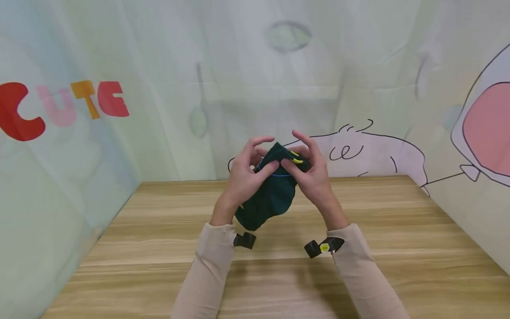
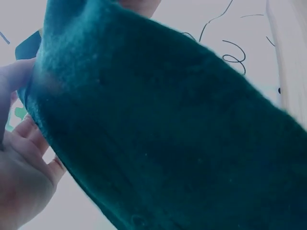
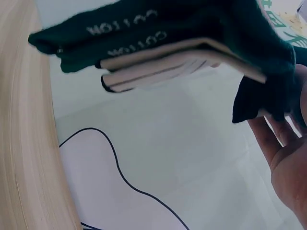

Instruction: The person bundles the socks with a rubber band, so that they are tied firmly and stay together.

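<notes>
Above the table, both hands hold a folded bundle of dark green socks [image 1: 275,197], its loose end hanging down toward the left wrist. My left hand [image 1: 244,175] pinches the upper end between thumb and fingers, the index finger raised. Opposite it, my right hand [image 1: 316,175] grips the same end, its thumb pressed on the fabric close to the left thumb. Yellow marks and a thin blue line show near the thumbs. In the right wrist view, the green fabric [image 3: 192,24] bears COTTON lettering, and pale layers [image 3: 158,69] with dark tips lie under it.
A wood-grain table [image 1: 159,252] spreads below the hands. Behind it hangs a pale printed curtain [image 1: 167,110] with cartoon drawings, and CUTE lettering [image 1: 111,98] at the left. Each wrist wears a small black camera [image 1: 245,240].
</notes>
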Demonstrator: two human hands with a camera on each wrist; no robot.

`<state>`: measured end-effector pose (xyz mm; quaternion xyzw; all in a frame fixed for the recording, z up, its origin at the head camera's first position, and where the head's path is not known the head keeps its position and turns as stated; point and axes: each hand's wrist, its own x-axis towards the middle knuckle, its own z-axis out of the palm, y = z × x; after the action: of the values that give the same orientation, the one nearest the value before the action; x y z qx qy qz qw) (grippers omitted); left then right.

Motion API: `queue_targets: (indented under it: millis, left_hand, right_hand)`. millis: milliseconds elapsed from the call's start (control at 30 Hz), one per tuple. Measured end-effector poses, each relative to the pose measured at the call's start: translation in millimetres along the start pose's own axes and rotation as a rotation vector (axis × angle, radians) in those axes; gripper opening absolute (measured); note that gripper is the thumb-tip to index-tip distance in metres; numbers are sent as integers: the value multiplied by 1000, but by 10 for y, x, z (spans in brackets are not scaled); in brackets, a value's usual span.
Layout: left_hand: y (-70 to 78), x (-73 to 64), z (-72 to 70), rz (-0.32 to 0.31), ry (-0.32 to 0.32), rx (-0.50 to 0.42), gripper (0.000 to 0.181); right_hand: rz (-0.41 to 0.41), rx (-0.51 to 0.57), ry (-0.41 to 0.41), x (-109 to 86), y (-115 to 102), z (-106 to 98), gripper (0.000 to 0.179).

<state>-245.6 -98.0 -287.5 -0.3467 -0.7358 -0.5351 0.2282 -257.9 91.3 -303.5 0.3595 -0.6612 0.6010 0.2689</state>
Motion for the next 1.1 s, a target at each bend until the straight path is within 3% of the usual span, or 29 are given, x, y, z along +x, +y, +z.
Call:
queue_targets:
  millis: [500, 667, 867, 1000, 1100]
  left_hand:
    - [48, -3, -56, 25, 46, -51, 45]
    - [46, -11, -103, 26, 80, -30, 42]
    - [28, -24, -247, 9, 177, -19, 40]
    - [24, -15, -284, 0, 170, -14, 42]
    - [16, -10, -285, -8, 166, -8, 42]
  right_hand:
    - [146, 283, -217, -23, -51, -78, 78]
    - [187, 229, -292, -18, -54, -149, 77]
    - [170, 35, -316, -13, -31, -308, 66]
    - [156, -62, -343, -12, -27, -359, 49]
    - [166, -41, -347, -14, -31, -360, 43]
